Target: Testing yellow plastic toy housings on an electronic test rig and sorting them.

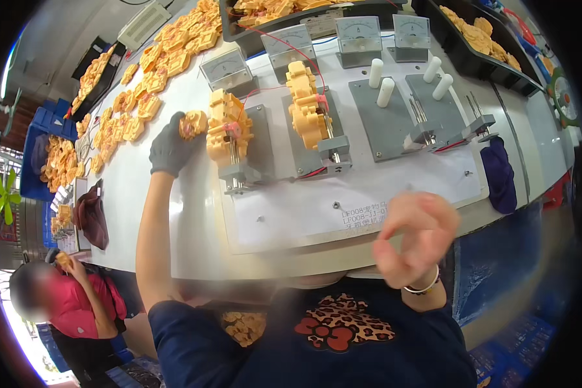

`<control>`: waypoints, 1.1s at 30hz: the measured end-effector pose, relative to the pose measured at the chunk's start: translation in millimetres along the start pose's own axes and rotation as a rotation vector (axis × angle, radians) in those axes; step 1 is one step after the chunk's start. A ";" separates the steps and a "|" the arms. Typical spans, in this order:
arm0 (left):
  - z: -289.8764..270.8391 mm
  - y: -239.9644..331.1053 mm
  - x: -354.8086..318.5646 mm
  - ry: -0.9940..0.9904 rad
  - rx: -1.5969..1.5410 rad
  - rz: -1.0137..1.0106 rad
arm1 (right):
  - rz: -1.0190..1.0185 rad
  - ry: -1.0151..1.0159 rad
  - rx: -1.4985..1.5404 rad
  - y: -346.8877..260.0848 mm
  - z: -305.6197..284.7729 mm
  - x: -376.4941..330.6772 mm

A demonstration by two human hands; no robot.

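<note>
- Far middle, a black tray (231,32) holds yellow plastic parts; a black bin (498,75) at far right holds more.
- At far left, another black tray (108,79) and a blue bin (35,191) carry similar parts.
- The left hand (169,145), in a grey glove, pinches a yellow piece (193,125) just left of the nearest fixture's yellow assembly (228,123); a second yellow assembly (307,103) sits on the next fixture.
- The bare right hand (415,236), blurred, curls thumb and fingers into a ring over the near edge; whether the tips meet, I cannot tell.
- Dark printing marks the white sheet (284,223) before the fixtures; a pale label (322,26) is on the far tray.
- White tabletop (126,216) stretches between the left hand's forearm and a dark cloth (92,216); its near edge runs by the person's torso.
</note>
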State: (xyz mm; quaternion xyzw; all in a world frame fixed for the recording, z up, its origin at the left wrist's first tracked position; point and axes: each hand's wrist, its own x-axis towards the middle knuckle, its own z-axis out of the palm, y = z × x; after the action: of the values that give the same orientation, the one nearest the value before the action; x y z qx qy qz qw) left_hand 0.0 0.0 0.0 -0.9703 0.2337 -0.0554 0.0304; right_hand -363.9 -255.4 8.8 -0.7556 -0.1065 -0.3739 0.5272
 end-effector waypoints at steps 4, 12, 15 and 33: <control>8.0 -51.9 -32.4 0.072 -0.962 0.058 | -0.037 0.269 -0.101 -1.5 -28.1 6.2; -46.7 11.3 -91.1 -0.283 -2.511 0.153 | 0.296 0.212 -0.229 -0.3 -36.3 34.1; -46.6 12.1 -94.9 -0.332 -2.429 0.302 | 0.347 0.246 -0.115 1.7 -31.7 34.5; -174.8 159.4 8.8 -0.146 -1.074 1.131 | 0.108 0.154 -0.214 12.2 -43.1 22.7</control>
State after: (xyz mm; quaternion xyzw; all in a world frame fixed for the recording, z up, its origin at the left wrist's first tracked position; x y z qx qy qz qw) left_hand -85.2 -151.5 160.7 -0.5870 0.6846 0.1531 -0.4041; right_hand -360.8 -303.6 22.5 -0.7810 0.0156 -0.4111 0.4698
